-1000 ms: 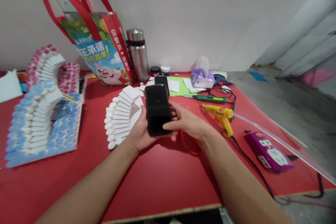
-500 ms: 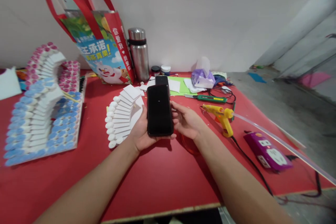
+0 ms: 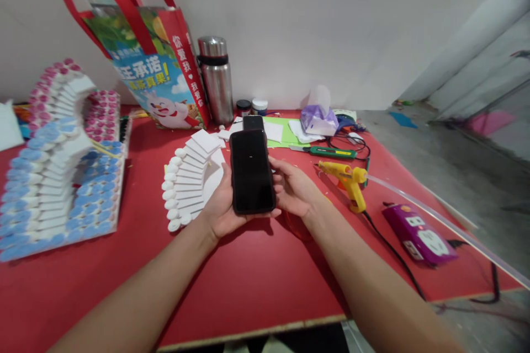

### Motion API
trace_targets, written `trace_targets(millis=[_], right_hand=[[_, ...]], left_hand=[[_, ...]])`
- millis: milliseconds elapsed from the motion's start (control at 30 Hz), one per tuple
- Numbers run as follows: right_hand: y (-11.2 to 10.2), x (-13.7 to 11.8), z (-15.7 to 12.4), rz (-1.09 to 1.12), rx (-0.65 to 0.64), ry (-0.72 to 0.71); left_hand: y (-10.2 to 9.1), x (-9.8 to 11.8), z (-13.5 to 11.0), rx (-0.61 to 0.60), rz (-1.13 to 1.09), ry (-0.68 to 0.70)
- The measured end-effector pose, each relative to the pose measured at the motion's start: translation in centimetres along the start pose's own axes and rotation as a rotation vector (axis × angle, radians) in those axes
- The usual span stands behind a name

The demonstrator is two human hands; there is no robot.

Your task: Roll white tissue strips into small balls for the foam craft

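A black smartphone (image 3: 251, 174), its screen dark apart from a tiny light mark, is tilted up above the red table. My left hand (image 3: 223, 207) cradles it from below and from the left, fingertips showing past its lower right corner. At its right edge, the curled fingers of my right hand (image 3: 293, 187) close against the side; their exact contact is partly hidden. Just left of the phone lies a curved white stepped piece (image 3: 188, 176) edged with white ovals. Behind the phone's top a second dark, phone-like object (image 3: 253, 122) shows in part.
Blue-and-white stepped pieces (image 3: 58, 187) and pink ones stand left. Behind are a shopping bag (image 3: 165, 83), a steel flask (image 3: 217, 83) and small jars. A green utility knife (image 3: 331, 152), a yellow glue gun (image 3: 350, 179) with a long glue stick and a purple power box (image 3: 418, 234) occupy the right.
The view has shifted slightly, so the table items sit a little further left and higher. Both hands keep the smartphone in much the same hold.
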State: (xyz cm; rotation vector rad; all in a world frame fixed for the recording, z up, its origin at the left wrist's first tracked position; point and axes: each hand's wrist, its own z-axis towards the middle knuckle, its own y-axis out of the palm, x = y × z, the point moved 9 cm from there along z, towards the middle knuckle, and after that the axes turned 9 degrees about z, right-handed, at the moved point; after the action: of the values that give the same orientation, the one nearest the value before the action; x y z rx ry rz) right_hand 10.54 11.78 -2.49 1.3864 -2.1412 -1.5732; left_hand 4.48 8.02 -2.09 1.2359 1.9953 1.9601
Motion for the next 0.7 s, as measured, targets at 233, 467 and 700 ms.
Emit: trace_targets(millis=[233,467,700], right_hand=[[1.2,-2.3,-1.3,-0.415,-0.100,-0.197],[1.9,-1.3,-2.2,-0.858,-0.167,-0.201],[2.3,-1.4,-2.1,-0.937,-0.193,-0.275]], left_hand=[[-1.2,0.6,0.1,0.114,0.006,0.034],[-1.5,0.9,0.5,0.146,0.013,0.047],[-2.0,0.7,0.8,0.149,-0.020,0.054]])
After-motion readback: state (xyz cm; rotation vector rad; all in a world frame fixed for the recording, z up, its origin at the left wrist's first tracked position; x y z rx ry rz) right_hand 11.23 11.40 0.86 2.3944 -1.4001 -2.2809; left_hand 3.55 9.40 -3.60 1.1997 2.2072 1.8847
